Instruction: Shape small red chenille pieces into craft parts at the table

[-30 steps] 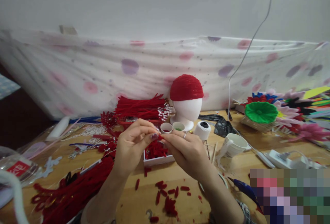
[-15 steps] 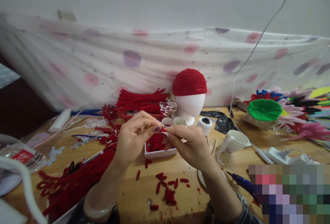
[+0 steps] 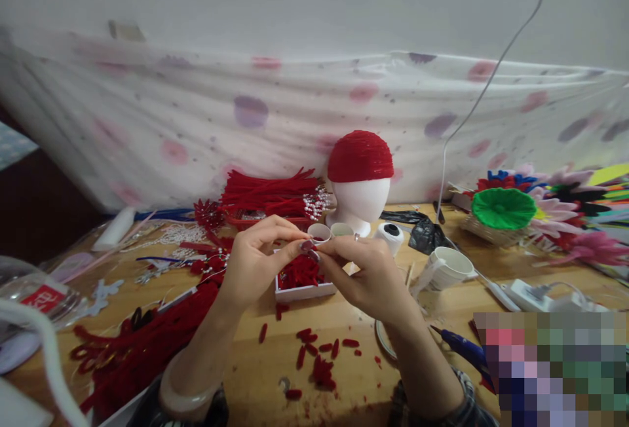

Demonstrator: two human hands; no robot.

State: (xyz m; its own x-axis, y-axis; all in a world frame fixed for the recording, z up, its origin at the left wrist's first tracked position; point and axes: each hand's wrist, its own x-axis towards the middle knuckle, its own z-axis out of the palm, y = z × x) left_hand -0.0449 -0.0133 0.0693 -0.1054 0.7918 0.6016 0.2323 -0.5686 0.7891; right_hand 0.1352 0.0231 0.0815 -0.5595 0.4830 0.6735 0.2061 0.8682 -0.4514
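Note:
My left hand (image 3: 258,257) and my right hand (image 3: 366,266) meet fingertip to fingertip above a white box (image 3: 305,292) of red fuzzy pieces. Each hand is closed in a pinch. Whatever sits between the fingertips is too small and too covered to name. Just behind the fingers stand two small paper cups, one holding something dark red (image 3: 319,233) and the other something greenish (image 3: 343,230). Short red chenille pieces (image 3: 323,348) and a red cluster (image 3: 323,372) lie scattered on the wooden table (image 3: 255,374) below my hands.
A white foam head (image 3: 361,201) wears a red cap (image 3: 360,157) behind my hands. Bundled red stems (image 3: 270,192) stand left of it. To the right are a thread spool (image 3: 390,237), a white mug (image 3: 448,268), a blue-handled tool (image 3: 462,346), a power strip (image 3: 540,299) and chenille flowers (image 3: 504,207).
The fingertips of both hands have shifted slightly against each other, and the red bit visible between them before is now covered. My right hand has turned a little.

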